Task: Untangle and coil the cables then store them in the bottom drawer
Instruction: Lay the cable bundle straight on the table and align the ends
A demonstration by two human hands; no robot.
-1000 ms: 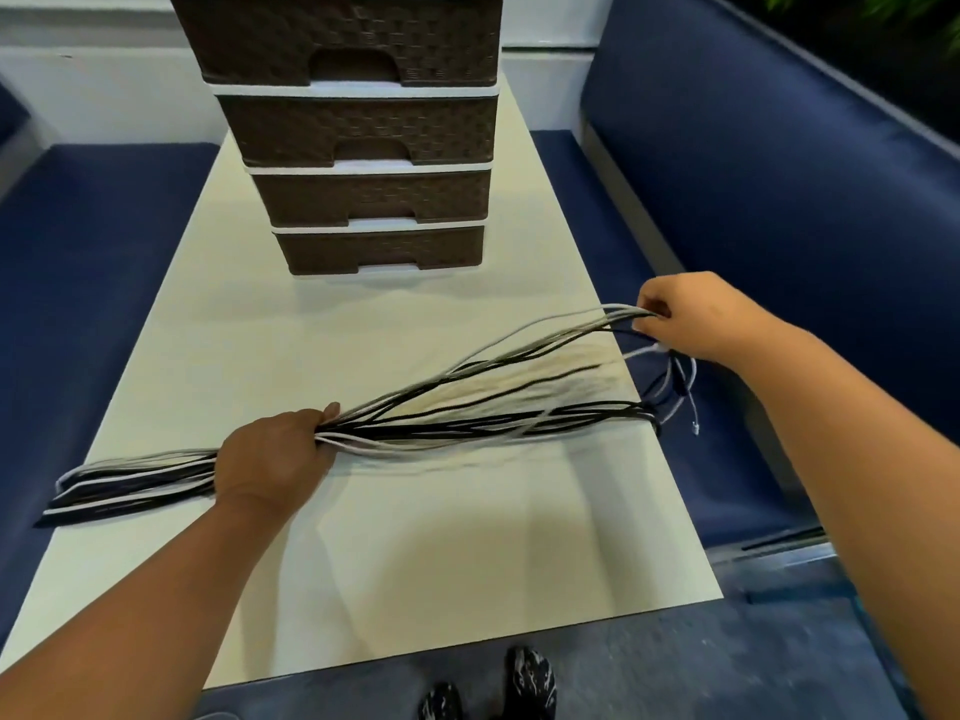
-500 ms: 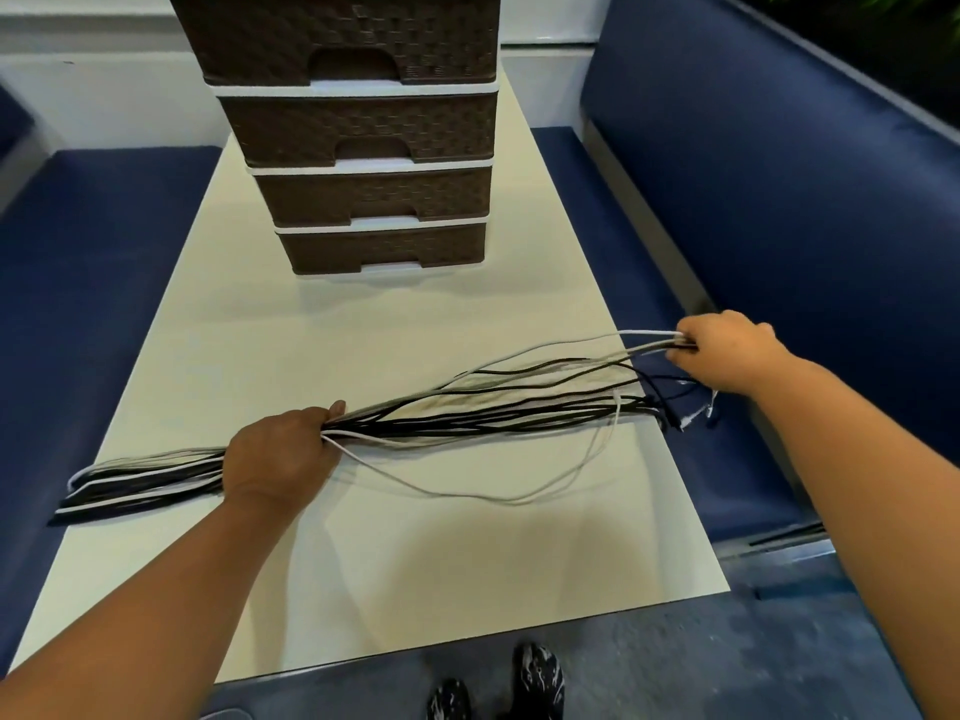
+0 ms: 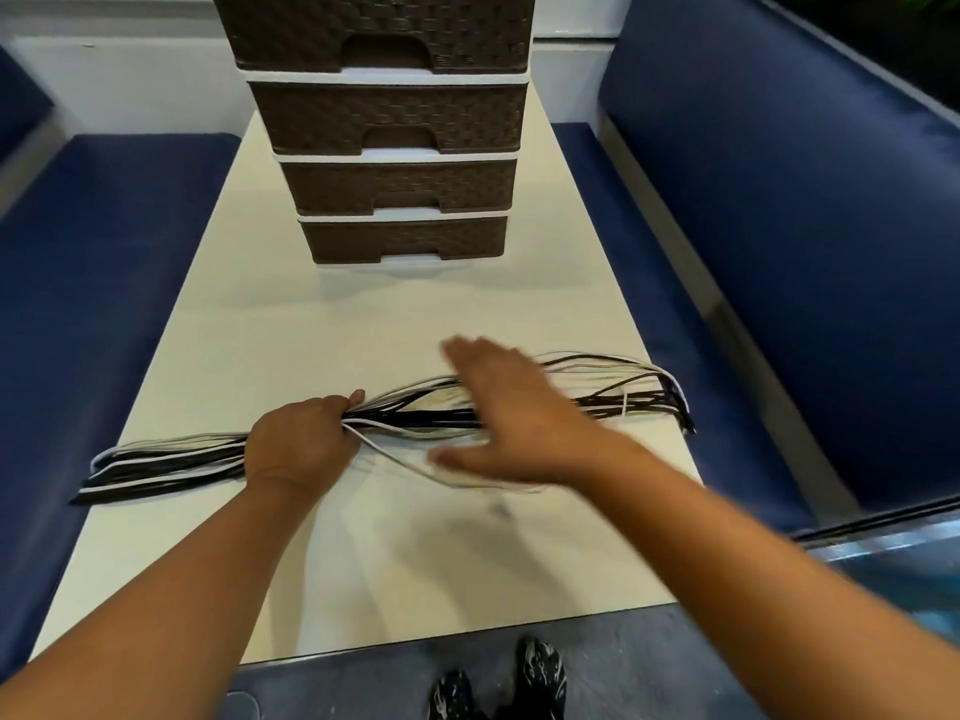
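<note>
The cables (image 3: 171,462) lie in one long black-and-white bundle across the near part of the table (image 3: 291,324), long axis running from 8 o'clock to 2 o'clock. The left hand (image 3: 301,444) grips the bundle left of its middle, fingers curled round it. The right hand (image 3: 511,413) hovers over the strands — fingers spread, motion-blurred, contact unclear — hiding the stretch beneath. At 12 o'clock, the bottom drawer (image 3: 405,241) is closed; the drawer stack's top is cut off.

no readable text, labels, brands or numbers anywhere
</note>
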